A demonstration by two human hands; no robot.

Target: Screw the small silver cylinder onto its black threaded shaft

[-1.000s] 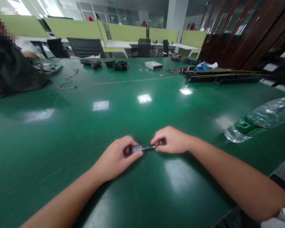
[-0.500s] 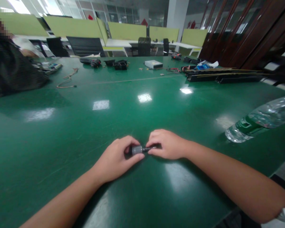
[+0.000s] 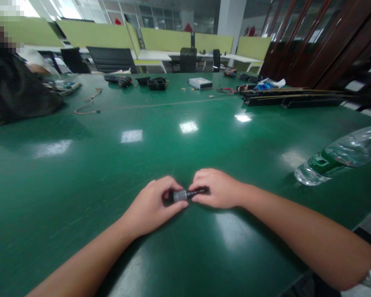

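Holding, left hand (image 3: 151, 207): grip closed round grey-black tool (image 3: 180, 195), thick end.
Right hand (image 3: 217, 188): grip pinching thin shaft (image 3: 199, 192).
Tool: likely light, stiff; best held by thick end.

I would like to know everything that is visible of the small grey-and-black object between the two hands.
The small grey-and-black object has a thick, grey, slightly shiny cylindrical section and a much thinner dark stem; its material is unclear. It is held roughly level, crosswise, at the green table; whether it touches the surface is hidden. The left hand grips the thick end, partly covering it; the right hand has its fingertips at the stem.
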